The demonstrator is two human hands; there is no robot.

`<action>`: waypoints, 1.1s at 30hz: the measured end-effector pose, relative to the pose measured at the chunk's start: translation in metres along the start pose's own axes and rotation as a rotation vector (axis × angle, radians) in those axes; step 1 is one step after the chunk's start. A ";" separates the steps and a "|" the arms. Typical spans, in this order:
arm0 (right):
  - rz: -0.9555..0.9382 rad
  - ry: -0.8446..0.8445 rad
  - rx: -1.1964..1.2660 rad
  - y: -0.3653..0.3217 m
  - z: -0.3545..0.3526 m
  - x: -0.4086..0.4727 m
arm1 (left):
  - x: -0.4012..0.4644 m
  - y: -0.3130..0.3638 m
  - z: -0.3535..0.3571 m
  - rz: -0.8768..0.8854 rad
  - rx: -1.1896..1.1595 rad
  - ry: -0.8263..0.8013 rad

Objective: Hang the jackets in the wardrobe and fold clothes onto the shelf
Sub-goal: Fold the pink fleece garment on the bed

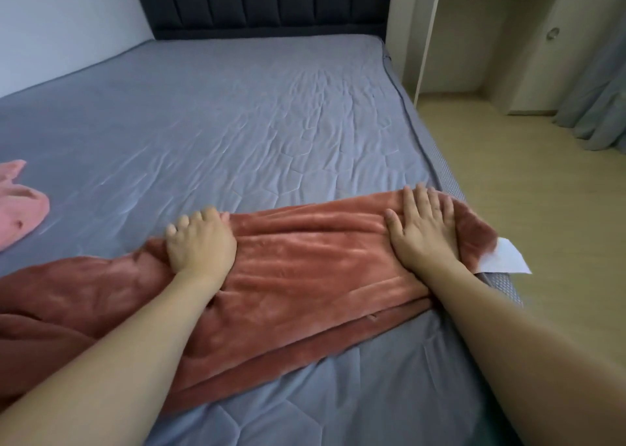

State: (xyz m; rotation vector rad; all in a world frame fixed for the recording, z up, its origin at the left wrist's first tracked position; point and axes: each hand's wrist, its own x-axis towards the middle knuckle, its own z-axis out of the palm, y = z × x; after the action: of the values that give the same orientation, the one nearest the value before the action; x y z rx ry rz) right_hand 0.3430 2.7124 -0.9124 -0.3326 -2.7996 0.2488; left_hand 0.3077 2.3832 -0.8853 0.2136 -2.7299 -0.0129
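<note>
Fingers (420,205) flat on rust garment (305,276), lengthwise left-to-right across bed (237,123)

Head view, angled down, close over bed (237,113)

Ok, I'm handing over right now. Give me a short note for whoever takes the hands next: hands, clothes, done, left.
Left hand: fingers curled, gripping the rust fleece garment near its middle.
Right hand: flat, fingers straight, pressing the garment's far end at the bed's right edge, beside its white tag.
The garment lies in a long folded band across the near bed. A pink garment lies unfolded at the left edge.
Done: first lengthwise fold, by the look.
Left: finish folding, shelve it, then the pink one. Wardrobe and shelf are out of view.
</note>
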 end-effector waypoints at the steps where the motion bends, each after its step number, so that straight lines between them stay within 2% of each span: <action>1: 0.011 -0.017 -0.019 -0.003 0.001 0.001 | 0.005 0.013 -0.008 0.002 -0.008 0.027; 3: 0.011 -0.037 -0.043 -0.003 0.001 0.003 | 0.002 0.039 -0.029 0.116 -0.055 0.051; 4: 0.012 -0.037 -0.051 -0.001 0.001 0.004 | -0.009 0.051 -0.036 0.248 -0.093 0.043; 5: 0.013 -0.039 -0.058 0.000 0.002 0.005 | -0.030 0.057 -0.041 0.405 -0.139 -0.055; 7: 0.008 -0.075 -0.080 0.001 0.002 0.006 | -0.089 0.055 -0.042 0.640 -0.150 -0.380; 8: 0.005 -0.109 -0.086 0.000 0.002 0.007 | -0.118 0.047 -0.042 0.701 -0.083 -0.475; 10: 0.003 -0.180 -0.122 -0.003 -0.003 0.008 | -0.152 0.027 -0.043 0.711 0.007 -0.473; 12: 0.007 -0.229 -0.294 -0.007 -0.012 0.006 | -0.154 0.010 -0.047 0.682 -0.018 -0.489; 14: 0.004 -0.236 -0.508 -0.019 -0.027 0.002 | -0.137 -0.018 -0.056 0.576 -0.038 -0.492; 16: -0.018 -0.188 -0.550 -0.050 -0.042 -0.004 | -0.108 -0.067 -0.060 0.371 0.045 -0.472; 19: -0.274 -0.189 -0.202 -0.137 -0.047 -0.032 | -0.083 -0.159 -0.065 0.034 0.181 -0.583; 22: -0.576 -0.311 0.119 -0.245 -0.036 -0.079 | -0.094 -0.221 -0.070 -0.099 0.050 -0.613; 24: -0.707 -0.410 0.179 -0.309 -0.022 -0.107 | -0.099 -0.250 -0.078 -0.204 -0.026 -0.536; 28: -0.843 -0.505 0.200 -0.412 0.000 -0.146 | -0.098 -0.328 -0.101 -0.562 0.053 -0.389; 30: -0.850 -0.524 0.190 -0.437 0.010 -0.161 | -0.095 -0.369 -0.106 -0.725 -0.054 -0.389; 33: -0.890 -0.469 0.045 -0.434 0.025 -0.174 | -0.090 -0.415 -0.116 -0.802 -0.489 -0.422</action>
State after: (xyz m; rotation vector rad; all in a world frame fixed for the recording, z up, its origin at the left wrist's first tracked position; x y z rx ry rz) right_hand 0.4090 2.2494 -0.8962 1.0926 -3.0338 0.1842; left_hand 0.4959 1.9896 -0.8305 1.2409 -2.7137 -1.0250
